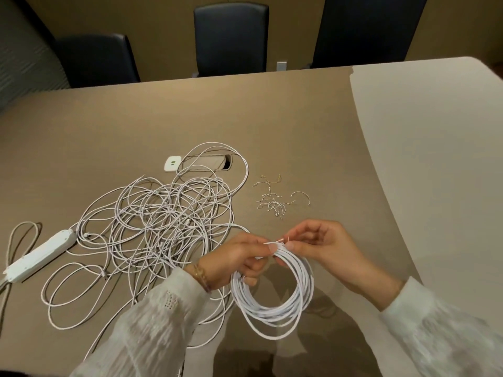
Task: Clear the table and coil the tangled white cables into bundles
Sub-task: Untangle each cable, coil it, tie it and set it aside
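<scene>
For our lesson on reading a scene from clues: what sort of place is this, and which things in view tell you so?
Probably an office meeting room. A long tan conference table has a built-in white power socket beside a cable slot, and dark padded high-backed chairs line its far side.

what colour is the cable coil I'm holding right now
White. The cable coil hangs from both hands, clearest in the head view.

No text, label, brand, number or sign can be read anywhere; the white power strip [40, 257] left of the tangled white cables [163, 221] shows a plain casing, and the small white socket plate [172, 163] beyond them bears only unreadable dark marks
</scene>
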Demonstrator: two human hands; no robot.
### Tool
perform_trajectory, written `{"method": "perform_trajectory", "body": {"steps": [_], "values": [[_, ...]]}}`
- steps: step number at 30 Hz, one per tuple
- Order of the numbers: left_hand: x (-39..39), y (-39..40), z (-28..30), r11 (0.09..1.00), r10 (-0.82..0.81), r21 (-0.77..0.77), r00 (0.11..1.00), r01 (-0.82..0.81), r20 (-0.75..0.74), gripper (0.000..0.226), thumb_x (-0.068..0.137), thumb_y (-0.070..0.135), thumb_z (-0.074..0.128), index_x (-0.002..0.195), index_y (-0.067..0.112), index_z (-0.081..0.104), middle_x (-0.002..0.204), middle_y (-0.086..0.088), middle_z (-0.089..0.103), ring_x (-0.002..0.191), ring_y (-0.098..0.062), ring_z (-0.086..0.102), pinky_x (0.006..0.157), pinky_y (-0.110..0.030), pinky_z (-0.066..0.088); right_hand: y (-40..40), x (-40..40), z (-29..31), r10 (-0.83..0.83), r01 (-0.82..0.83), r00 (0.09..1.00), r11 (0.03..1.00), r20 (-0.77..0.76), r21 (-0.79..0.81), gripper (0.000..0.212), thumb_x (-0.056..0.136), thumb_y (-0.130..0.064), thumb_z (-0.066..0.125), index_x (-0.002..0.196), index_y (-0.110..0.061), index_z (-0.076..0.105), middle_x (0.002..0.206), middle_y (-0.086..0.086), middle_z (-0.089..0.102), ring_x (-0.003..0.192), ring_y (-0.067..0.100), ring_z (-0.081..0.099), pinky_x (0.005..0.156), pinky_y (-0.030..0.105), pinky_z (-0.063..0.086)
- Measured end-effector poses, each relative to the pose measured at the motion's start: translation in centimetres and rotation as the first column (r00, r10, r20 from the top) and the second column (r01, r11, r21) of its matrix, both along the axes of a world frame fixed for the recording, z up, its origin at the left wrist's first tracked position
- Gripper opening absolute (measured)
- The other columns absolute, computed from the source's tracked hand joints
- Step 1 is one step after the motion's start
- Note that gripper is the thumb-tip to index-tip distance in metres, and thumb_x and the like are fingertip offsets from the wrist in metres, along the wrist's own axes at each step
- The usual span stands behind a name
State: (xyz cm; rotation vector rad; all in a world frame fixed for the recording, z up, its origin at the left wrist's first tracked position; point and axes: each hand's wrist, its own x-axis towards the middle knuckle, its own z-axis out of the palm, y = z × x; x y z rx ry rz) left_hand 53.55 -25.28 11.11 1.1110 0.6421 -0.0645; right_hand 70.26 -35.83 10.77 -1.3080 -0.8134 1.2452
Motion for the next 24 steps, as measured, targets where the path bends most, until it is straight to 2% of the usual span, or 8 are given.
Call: {"method": "perform_trajectory", "body": {"steps": [3, 5, 8, 10, 12, 15, 19, 24], "values": [[-0.7, -0.5, 0.6, 1.0, 0.016, -0.011, 0.999, -0.015, 0.049, 0.029, 0.087, 0.021, 0.055, 0.06, 0.021, 0.064, 0.05, 0.005, 0.02, 0.039, -0.006, 0.019, 0.042, -0.018, 0.014, -0.9, -0.9, 1.3, -0.026, 0.021, 0.997, 0.997, 0.072, 0.068, 0.017, 0.075, 0.007, 0.072, 0.077, -0.009, 0.07, 0.078, 0.003, 0.074, 0.072, 0.012, 0.069, 0.071, 0.02, 0.054], [-0.8, -0.5, 0.7, 0.999, 0.021, -0.05, 0.998, -0.018, 0.055, 0.026, 0.088, 0.021, 0.054, 0.068, 0.015, 0.069, 0.048, 0.007, 0.021, 0.036, -0.004, 0.02, 0.041, -0.014, 0.019, -1.3, -1.1, 1.4, -0.068, 0.028, 0.957, 0.989, 0.284, 0.145, 0.02, 0.075, -0.003, 0.076, 0.076, -0.022, 0.073, 0.083, -0.002, 0.075, 0.078, 0.011, 0.07, 0.076, 0.025, 0.055], [-0.6, -0.5, 0.8, 0.991, 0.007, -0.133, 1.0, -0.005, 0.017, 0.027, 0.088, 0.022, 0.054, 0.077, 0.004, 0.07, 0.046, 0.007, 0.021, 0.034, -0.003, 0.019, 0.04, -0.011, 0.024, -1.5, -0.8, 1.5, -0.144, -0.114, 0.725, 0.939, 0.673, 0.323, 0.008, 0.081, -0.018, 0.074, 0.08, -0.026, 0.071, 0.097, -0.012, 0.072, 0.091, 0.001, 0.066, 0.081, 0.022, 0.051], [-0.6, -0.6, 0.7, 0.982, -0.062, -0.179, 0.998, 0.059, -0.01, 0.028, 0.089, 0.022, 0.053, 0.077, 0.005, 0.071, 0.046, 0.008, 0.02, 0.034, -0.002, 0.018, 0.04, -0.011, 0.023, -1.6, -0.5, 2.0, -0.061, -0.312, 0.622, 0.895, 0.781, 0.319, 0.007, 0.085, -0.022, 0.067, 0.083, -0.016, 0.071, 0.099, -0.006, 0.069, 0.092, 0.0, 0.063, 0.081, 0.017, 0.048], [-0.6, -0.4, 1.0, 0.958, -0.164, -0.238, 0.986, 0.159, -0.003, 0.026, 0.091, 0.021, 0.054, 0.083, 0.004, 0.071, 0.049, 0.008, 0.016, 0.036, -0.001, 0.016, 0.04, -0.011, 0.024, -1.0, -0.3, 2.9, 0.064, -0.412, 0.581, 0.883, 0.811, 0.225, 0.01, 0.086, -0.02, 0.066, 0.084, -0.011, 0.071, 0.09, -0.004, 0.067, 0.085, 0.004, 0.062, 0.076, 0.021, 0.049], [-0.5, 0.0, 1.6, 0.911, -0.282, -0.291, 0.956, 0.292, 0.077, 0.028, 0.09, 0.03, 0.065, 0.094, 0.002, 0.069, 0.051, 0.008, 0.015, 0.039, -0.002, 0.016, 0.041, -0.01, 0.026, -0.2, 1.1, 4.4, 0.235, -0.439, 0.673, 0.89, 0.701, 0.124, 0.004, 0.083, -0.015, 0.072, 0.083, -0.011, 0.071, 0.081, -0.003, 0.067, 0.076, 0.009, 0.064, 0.073, 0.028, 0.052], [-2.2, -1.5, 4.6, 0.903, -0.369, -0.178, 0.918, 0.391, 0.146, 0.025, 0.089, 0.037, 0.066, 0.091, 0.013, 0.072, 0.054, 0.007, 0.017, 0.041, -0.004, 0.016, 0.041, -0.012, 0.024, -0.7, -0.2, 7.8, 0.337, -0.507, 0.658, 0.859, 0.674, 0.066, 0.006, 0.082, -0.013, 0.074, 0.083, -0.011, 0.069, 0.077, 0.004, 0.068, 0.073, 0.019, 0.063, 0.072, 0.036, 0.052], [-1.8, -2.5, 5.8, 0.908, -0.393, 0.146, 0.919, 0.392, -0.018, 0.032, 0.094, 0.031, 0.06, 0.064, 0.02, 0.063, 0.049, 0.012, 0.027, 0.041, -0.003, 0.025, 0.044, -0.016, 0.029, -0.3, -0.6, 8.2, 0.408, -0.578, 0.518, 0.815, 0.752, -0.044, 0.006, 0.085, -0.018, 0.071, 0.086, -0.016, 0.065, 0.079, -0.002, 0.068, 0.073, 0.009, 0.062, 0.073, 0.029, 0.051]]}}
